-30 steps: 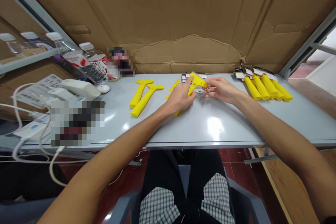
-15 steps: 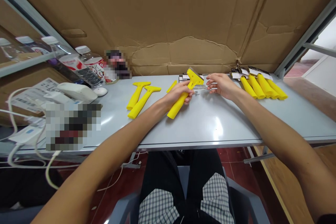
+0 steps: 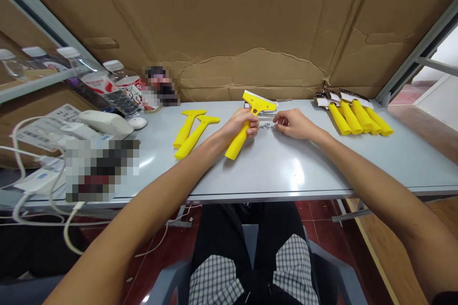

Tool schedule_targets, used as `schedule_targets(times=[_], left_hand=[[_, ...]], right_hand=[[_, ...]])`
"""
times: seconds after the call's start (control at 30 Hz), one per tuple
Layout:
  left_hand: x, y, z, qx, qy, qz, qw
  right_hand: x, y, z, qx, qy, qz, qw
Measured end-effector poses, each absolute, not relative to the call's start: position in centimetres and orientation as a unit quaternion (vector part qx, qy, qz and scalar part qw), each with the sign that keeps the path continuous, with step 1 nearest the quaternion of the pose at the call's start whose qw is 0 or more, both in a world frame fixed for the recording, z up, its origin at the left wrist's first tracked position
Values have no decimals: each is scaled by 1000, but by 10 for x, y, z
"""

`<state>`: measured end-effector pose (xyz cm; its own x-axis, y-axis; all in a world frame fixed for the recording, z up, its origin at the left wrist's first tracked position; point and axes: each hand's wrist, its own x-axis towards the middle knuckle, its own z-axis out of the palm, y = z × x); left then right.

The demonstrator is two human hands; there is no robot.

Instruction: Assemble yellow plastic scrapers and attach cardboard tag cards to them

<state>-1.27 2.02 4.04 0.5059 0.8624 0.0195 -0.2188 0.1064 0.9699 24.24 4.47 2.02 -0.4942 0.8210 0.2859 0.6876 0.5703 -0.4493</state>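
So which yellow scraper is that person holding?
The scraper gripped in the left hand, its wide end raised above the fist. The scraper to its left and the others lie on the table.

Scraper handles (image 3: 195, 137) left of screws (image 3: 266, 126); carded handles (image 3: 358, 119) right, on table (image 3: 296, 171).

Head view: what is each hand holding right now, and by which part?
The left hand grips a yellow scraper by its handle, just below the wide head. The right hand appears empty, beside small metal parts.
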Motion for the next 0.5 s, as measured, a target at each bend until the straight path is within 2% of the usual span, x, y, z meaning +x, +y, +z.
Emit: schedule_targets(times=[0.2, 0.5], left_hand=[[-11, 18, 40, 541, 302, 401, 675], [-5, 9, 43, 519, 304, 449, 661]], right_hand=[[237, 43, 16, -459, -855, 134, 202], [234, 38, 16, -465, -854, 124, 197]])
